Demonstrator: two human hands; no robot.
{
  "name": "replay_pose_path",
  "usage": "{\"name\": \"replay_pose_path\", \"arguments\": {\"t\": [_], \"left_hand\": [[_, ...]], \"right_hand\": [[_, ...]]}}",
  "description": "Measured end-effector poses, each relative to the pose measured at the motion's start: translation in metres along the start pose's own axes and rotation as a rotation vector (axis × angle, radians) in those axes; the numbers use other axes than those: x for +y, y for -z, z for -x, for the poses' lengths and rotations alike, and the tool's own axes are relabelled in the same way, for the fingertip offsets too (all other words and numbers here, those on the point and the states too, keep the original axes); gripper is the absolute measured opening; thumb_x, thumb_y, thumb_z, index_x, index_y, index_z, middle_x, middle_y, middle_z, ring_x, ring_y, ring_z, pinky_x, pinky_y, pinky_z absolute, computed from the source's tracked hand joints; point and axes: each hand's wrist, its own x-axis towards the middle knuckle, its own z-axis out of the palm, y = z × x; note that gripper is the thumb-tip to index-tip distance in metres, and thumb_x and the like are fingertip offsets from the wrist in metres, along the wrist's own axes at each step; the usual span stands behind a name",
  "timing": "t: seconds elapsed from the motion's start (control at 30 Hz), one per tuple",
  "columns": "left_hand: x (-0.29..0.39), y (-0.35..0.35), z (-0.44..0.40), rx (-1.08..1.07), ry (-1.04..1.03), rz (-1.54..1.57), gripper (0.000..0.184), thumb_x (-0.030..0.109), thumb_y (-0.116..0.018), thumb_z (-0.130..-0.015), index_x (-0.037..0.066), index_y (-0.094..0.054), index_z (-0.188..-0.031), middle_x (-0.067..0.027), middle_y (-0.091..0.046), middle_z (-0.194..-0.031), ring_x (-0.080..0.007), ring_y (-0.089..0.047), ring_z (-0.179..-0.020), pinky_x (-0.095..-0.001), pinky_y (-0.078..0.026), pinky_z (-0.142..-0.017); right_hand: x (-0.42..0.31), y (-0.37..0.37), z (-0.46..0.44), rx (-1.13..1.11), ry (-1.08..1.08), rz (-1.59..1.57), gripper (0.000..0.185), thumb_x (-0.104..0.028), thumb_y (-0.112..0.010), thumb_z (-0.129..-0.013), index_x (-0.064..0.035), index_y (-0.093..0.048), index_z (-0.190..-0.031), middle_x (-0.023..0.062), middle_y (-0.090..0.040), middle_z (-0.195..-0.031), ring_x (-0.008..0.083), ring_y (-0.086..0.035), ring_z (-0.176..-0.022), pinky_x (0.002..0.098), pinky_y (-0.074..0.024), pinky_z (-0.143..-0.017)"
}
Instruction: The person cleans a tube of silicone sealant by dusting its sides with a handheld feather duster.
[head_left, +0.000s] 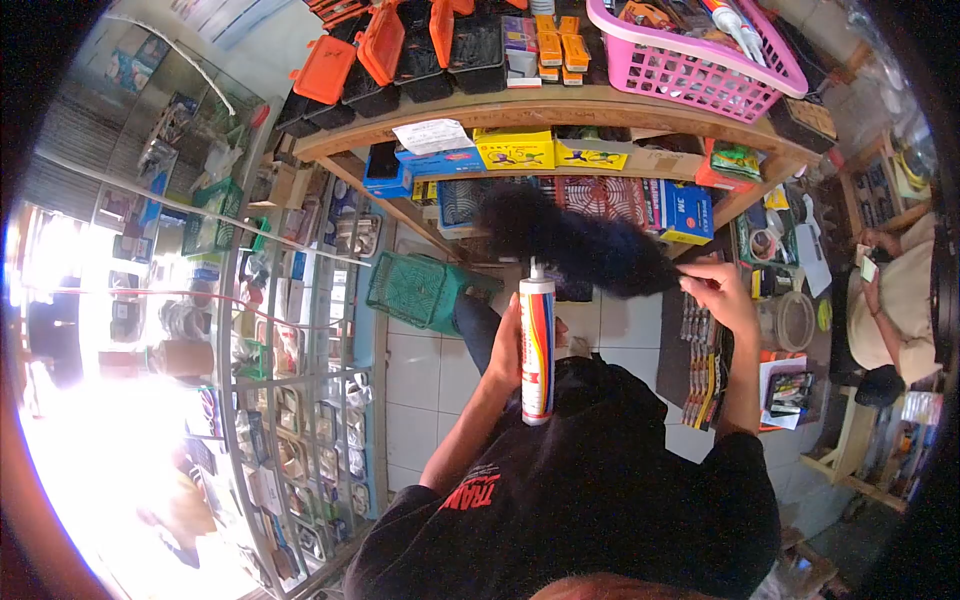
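My left hand (pixel 512 345) is wrapped round a white sealant tube (pixel 537 350) with orange, red and blue stripes, held upright with its nozzle toward the shelf. In my right hand (pixel 718 294) is the end of a dark fluffy duster (pixel 590 240), pinched between the fingers. The duster stretches leftward in front of the lower shelf, its far end just above the tube's nozzle. Whether the two touch is unclear.
Ahead is a wooden shelf (pixel 560 108) with orange-lidded boxes (pixel 324 69) and a pink basket (pixel 690 80). A green basket (pixel 415 290) stands on the tiled floor. Glass cases line the left. Another person (pixel 895 310) is at the right.
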Motion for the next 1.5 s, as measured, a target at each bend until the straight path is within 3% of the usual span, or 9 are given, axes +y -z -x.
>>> {"name": "replay_pose_path", "arguments": {"t": [0.4, 0.47, 0.7, 0.83, 0.93, 1.03, 1.17, 1.27, 1.5], "left_hand": [[-0.009, 0.019, -0.001, 0.123, -0.017, -0.139, 0.055, 0.058, -0.037, -0.096, 0.009, -0.058, -0.109, -0.0056, -0.064, -0.086, -0.0160, -0.062, -0.070, -0.0301, -0.052, -0.062], [-0.008, 0.015, 0.000, 0.172, -0.010, -0.122, 0.056, 0.060, -0.035, -0.096, 0.011, -0.057, -0.114, -0.0035, -0.064, -0.083, -0.0156, -0.061, -0.070, -0.0289, -0.051, -0.061], [-0.016, 0.037, -0.009, -0.030, 0.059, 0.245, 0.062, 0.060, -0.029, -0.097, 0.009, -0.052, -0.123, -0.0137, -0.066, -0.086, -0.0196, -0.063, -0.063, -0.0285, -0.053, -0.052], [-0.013, 0.025, 0.001, -0.023, -0.015, 0.180, 0.060, 0.057, -0.028, -0.099, 0.008, -0.051, -0.125, -0.0186, -0.067, -0.099, -0.0240, -0.066, -0.069, -0.0304, -0.054, -0.056], [-0.009, 0.024, 0.002, -0.003, 0.020, 0.080, 0.059, 0.054, -0.028, -0.100, 0.006, -0.049, -0.126, -0.0198, -0.065, -0.109, -0.0255, -0.066, -0.077, -0.0318, -0.054, -0.063], [0.000, -0.014, 0.014, 0.175, -0.056, -0.102, 0.059, 0.053, -0.028, -0.100, 0.004, -0.049, -0.127, -0.0200, -0.063, -0.116, -0.0254, -0.066, -0.084, -0.0324, -0.053, -0.068], [-0.012, 0.018, 0.008, 0.162, 0.032, 0.063, 0.050, 0.051, -0.035, -0.100, 0.009, -0.058, -0.114, -0.0063, -0.066, -0.087, -0.0161, -0.064, -0.074, -0.0264, -0.052, -0.060], [-0.007, 0.011, 0.014, 0.143, 0.023, 0.000, 0.048, 0.052, -0.038, -0.099, 0.010, -0.058, -0.112, -0.0019, -0.063, -0.079, -0.0107, -0.059, -0.065, -0.0239, -0.050, -0.057], [0.000, -0.002, 0.018, 0.159, -0.014, -0.257, 0.054, 0.054, -0.031, -0.100, 0.010, -0.059, -0.113, -0.0044, -0.065, -0.084, -0.0121, -0.058, -0.070, -0.0278, -0.050, -0.066]], "right_hand": [[0.010, -0.001, -0.002, -0.167, -0.035, -0.043, 0.021, -0.007, -0.069, -0.084, 0.0006, -0.070, -0.104, 0.0048, -0.066, -0.081, 0.0057, -0.050, -0.055, 0.0229, -0.0380, -0.048], [0.009, -0.005, -0.005, -0.024, 0.052, 0.029, 0.022, -0.006, -0.069, -0.084, 0.0002, -0.070, -0.104, 0.0050, -0.066, -0.081, 0.0056, -0.049, -0.055, 0.0225, -0.0381, -0.048], [0.016, -0.009, -0.005, -0.120, -0.068, -0.070, 0.021, -0.006, -0.068, -0.085, 0.0010, -0.070, -0.104, 0.0011, -0.063, -0.074, 0.0058, -0.049, -0.056, 0.0234, -0.0387, -0.050], [0.018, -0.019, -0.007, -0.008, 0.011, 0.022, 0.020, -0.007, -0.068, -0.085, 0.0007, -0.070, -0.104, 0.0002, -0.061, -0.070, 0.0054, -0.048, -0.053, 0.0231, -0.0381, -0.047], [0.023, -0.011, -0.005, -0.210, -0.011, -0.070, 0.022, -0.007, -0.068, -0.085, 0.0010, -0.069, -0.106, 0.0002, -0.061, -0.070, 0.0053, -0.047, -0.053, 0.0233, -0.0377, -0.047], [0.024, -0.013, -0.005, -0.010, -0.059, -0.078, 0.023, -0.007, -0.068, -0.085, 0.0010, -0.069, -0.106, 0.0004, -0.062, -0.070, 0.0055, -0.047, -0.052, 0.0237, -0.0373, -0.047], [0.022, -0.005, -0.003, -0.204, -0.051, -0.098, 0.023, -0.006, -0.067, -0.086, 0.0013, -0.069, -0.108, 0.0005, -0.061, -0.069, 0.0046, -0.047, -0.053, 0.0236, -0.0372, -0.047], [0.030, -0.008, -0.002, -0.046, -0.065, -0.063, 0.025, -0.005, -0.066, -0.086, 0.0011, -0.068, -0.110, 0.0013, -0.062, -0.069, 0.0047, -0.047, -0.053, 0.0233, -0.0375, -0.047], [0.026, -0.005, 0.000, -0.160, -0.098, -0.107, 0.023, -0.005, -0.065, -0.087, 0.0012, -0.068, -0.109, 0.0024, -0.063, -0.071, 0.0054, -0.048, -0.053, 0.0236, -0.0371, -0.046]]}}
